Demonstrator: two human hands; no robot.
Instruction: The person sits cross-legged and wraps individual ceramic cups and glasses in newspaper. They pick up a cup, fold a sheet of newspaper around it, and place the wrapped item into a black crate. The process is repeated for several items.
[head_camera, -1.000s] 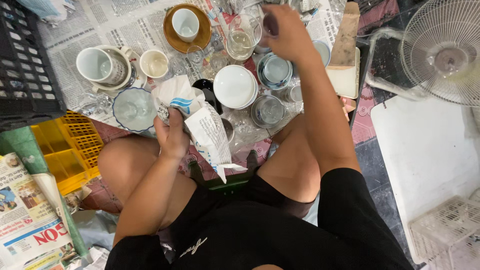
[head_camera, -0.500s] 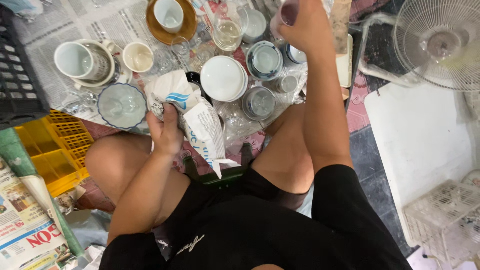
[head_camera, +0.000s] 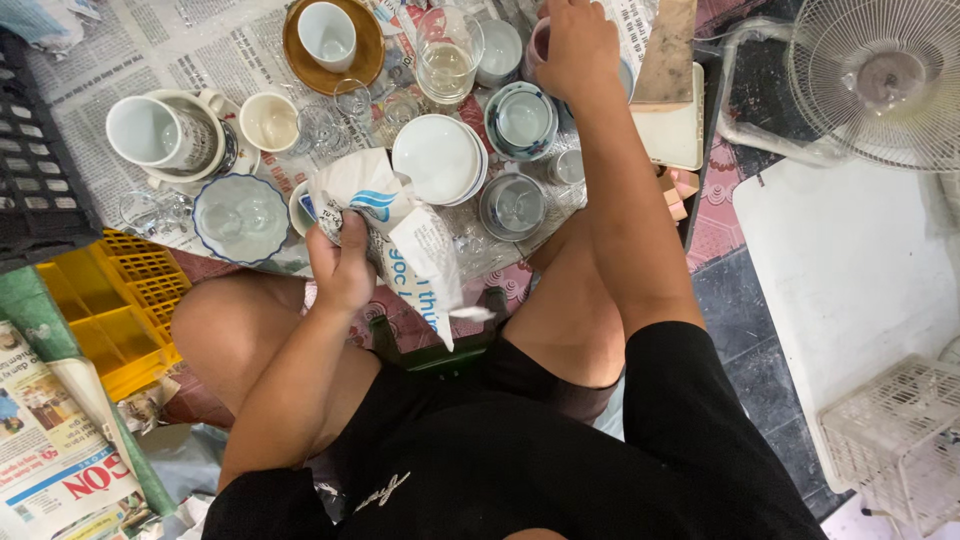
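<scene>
We look down on a seated person working over crockery spread on newspaper (head_camera: 120, 60).

Left hand (head_camera: 343, 268): it sits left of centre in the frame, fingers clenched around a paper-wrapped bundle (head_camera: 385, 225). The wrapping is crumpled printed paper, white with blue marks, and a loose flap of it hangs down toward the lower centre, over the knees. What lies inside the wrapping we cannot tell.

Right hand (head_camera: 578, 48): it is stretched to the top centre of the frame, fingers curled around a pale cup (head_camera: 540, 42) at the far edge of the spread. Most of the cup is hidden by the hand.

Surrounding items:
- A stack of white plates (head_camera: 438, 158) lies just right of the bundle.
- A blue-rimmed glass bowl (head_camera: 240, 218) lies just left of the bundle.
- A blue-patterned small bowl (head_camera: 522, 118) sits below the right hand, beside the forearm.
- A stemmed glass (head_camera: 448, 60) holding pale liquid stands left of the right hand.
- A white cup on a brown saucer (head_camera: 330, 38) is at the top, left of centre.
- A large white mug (head_camera: 165, 132) is in the upper left.
- A yellow crate (head_camera: 105, 300) sits at the left edge, beside the left knee.
- A white fan (head_camera: 880, 80) lies in the upper right, well apart from both hands.
</scene>
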